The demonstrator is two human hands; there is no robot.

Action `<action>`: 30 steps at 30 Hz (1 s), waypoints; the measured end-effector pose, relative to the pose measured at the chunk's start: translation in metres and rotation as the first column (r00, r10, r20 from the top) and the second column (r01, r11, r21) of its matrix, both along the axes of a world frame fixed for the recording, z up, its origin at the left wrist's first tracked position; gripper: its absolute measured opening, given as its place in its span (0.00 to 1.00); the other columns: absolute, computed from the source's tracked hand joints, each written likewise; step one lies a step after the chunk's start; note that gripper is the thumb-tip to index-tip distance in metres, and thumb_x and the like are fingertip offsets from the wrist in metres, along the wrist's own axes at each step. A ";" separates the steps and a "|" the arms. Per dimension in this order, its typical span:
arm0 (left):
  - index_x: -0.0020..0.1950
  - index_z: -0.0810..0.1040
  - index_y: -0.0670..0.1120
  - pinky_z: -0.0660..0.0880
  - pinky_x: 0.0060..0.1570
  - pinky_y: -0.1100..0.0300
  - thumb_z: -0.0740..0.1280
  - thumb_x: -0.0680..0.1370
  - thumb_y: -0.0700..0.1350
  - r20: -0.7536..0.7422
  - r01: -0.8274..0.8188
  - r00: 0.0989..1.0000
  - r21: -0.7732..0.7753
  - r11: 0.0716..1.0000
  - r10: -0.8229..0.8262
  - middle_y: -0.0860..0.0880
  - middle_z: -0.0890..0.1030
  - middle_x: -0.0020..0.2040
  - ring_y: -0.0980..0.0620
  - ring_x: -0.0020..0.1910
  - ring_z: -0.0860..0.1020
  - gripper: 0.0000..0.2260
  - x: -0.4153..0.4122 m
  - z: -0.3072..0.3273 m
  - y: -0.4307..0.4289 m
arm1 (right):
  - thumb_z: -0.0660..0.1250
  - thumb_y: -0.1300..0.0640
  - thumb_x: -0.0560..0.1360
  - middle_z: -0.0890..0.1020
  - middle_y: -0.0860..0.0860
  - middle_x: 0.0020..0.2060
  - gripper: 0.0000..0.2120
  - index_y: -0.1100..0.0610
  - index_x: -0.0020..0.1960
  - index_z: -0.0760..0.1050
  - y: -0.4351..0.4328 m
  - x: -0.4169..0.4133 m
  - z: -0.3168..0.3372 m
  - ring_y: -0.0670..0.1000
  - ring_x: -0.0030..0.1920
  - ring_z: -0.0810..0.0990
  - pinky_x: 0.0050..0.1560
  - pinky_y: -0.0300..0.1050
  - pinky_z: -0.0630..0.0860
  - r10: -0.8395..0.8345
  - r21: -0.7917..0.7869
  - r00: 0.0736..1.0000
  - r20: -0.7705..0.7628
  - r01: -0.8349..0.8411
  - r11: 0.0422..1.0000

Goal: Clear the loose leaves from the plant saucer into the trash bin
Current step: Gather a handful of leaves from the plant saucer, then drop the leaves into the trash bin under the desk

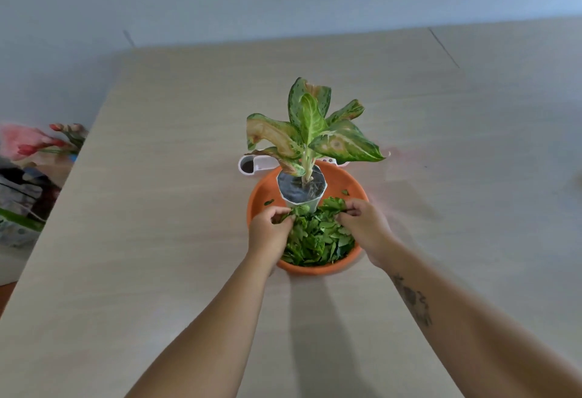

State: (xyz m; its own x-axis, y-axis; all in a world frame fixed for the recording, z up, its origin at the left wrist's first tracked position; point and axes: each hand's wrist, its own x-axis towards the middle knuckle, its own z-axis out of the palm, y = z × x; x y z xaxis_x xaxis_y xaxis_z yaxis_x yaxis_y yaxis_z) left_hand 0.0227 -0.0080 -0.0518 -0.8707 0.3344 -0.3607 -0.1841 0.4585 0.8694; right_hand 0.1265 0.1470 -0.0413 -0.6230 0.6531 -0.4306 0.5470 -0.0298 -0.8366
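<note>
Both hands in the one orange saucer (pixel 263 189), which sits on the pale wood surface (pixel 157 208). My left hand (pixel 267 230) is curled on the left edge of the loose leaves (pixel 316 240), fingers pinching a few at the top of the heap. My right hand (pixel 365 227) is curled on the right edge, fingertips closed on a clump of the same leaves. One heap, too many leaves to count, filling the near half of the saucer; two stray bits apart from it, one (pixel 268 202) on the left of the saucer floor, one (pixel 345 192) on the right near the rim. One white pot (pixel 300 196) stands in the far half of the saucer, touching the heap, holding one plant (pixel 310 133) with about six big leaves, several browned. One white container (pixel 248 165) just behind the saucer, partly hidden. Off the surface's left edge: flowers (pixel 63 136) and blurred clutter. No trash bin visible to me.
</note>
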 end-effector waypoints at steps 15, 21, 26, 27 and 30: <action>0.52 0.82 0.44 0.80 0.53 0.53 0.70 0.75 0.40 0.435 -0.127 0.900 0.237 0.963 0.011 0.44 0.85 0.48 0.47 0.48 0.84 0.07 0.002 0.001 -0.007 | 0.67 0.65 0.75 0.83 0.63 0.52 0.12 0.68 0.57 0.76 -0.056 0.004 0.023 0.58 0.53 0.83 0.57 0.52 0.79 -0.631 -0.656 0.745 -0.218 0.367 0.660; 0.55 0.79 0.41 0.77 0.44 0.58 0.68 0.76 0.36 0.482 -0.097 0.873 0.327 0.940 -0.078 0.45 0.84 0.46 0.48 0.46 0.82 0.08 0.023 0.011 -0.003 | 0.65 0.66 0.76 0.81 0.64 0.52 0.14 0.71 0.60 0.73 -0.062 0.039 0.035 0.56 0.47 0.83 0.43 0.46 0.81 -0.726 -0.702 0.631 -0.273 0.386 0.599; 0.53 0.79 0.43 0.79 0.40 0.56 0.67 0.77 0.36 0.526 -0.046 0.836 0.349 0.936 -0.155 0.43 0.84 0.44 0.47 0.43 0.83 0.07 0.057 0.016 0.009 | 0.64 0.68 0.76 0.81 0.60 0.45 0.09 0.68 0.56 0.74 -0.063 0.082 0.040 0.53 0.42 0.81 0.35 0.41 0.80 -0.779 -0.705 0.559 -0.284 0.430 0.564; 0.51 0.79 0.43 0.79 0.35 0.59 0.67 0.77 0.35 0.533 -0.034 0.828 0.359 0.933 -0.175 0.45 0.85 0.39 0.49 0.38 0.83 0.05 0.066 0.019 0.012 | 0.64 0.68 0.76 0.81 0.60 0.45 0.09 0.67 0.56 0.74 -0.062 0.091 0.039 0.53 0.41 0.81 0.36 0.41 0.80 -0.788 -0.705 0.548 -0.281 0.440 0.557; 0.50 0.78 0.41 0.77 0.26 0.64 0.66 0.77 0.34 0.551 -0.003 0.803 0.384 0.923 -0.227 0.45 0.84 0.36 0.54 0.29 0.83 0.05 0.099 0.027 0.024 | 0.64 0.68 0.76 0.81 0.60 0.47 0.11 0.68 0.58 0.73 -0.059 0.125 0.040 0.54 0.44 0.81 0.41 0.42 0.80 -0.811 -0.712 0.512 -0.282 0.455 0.535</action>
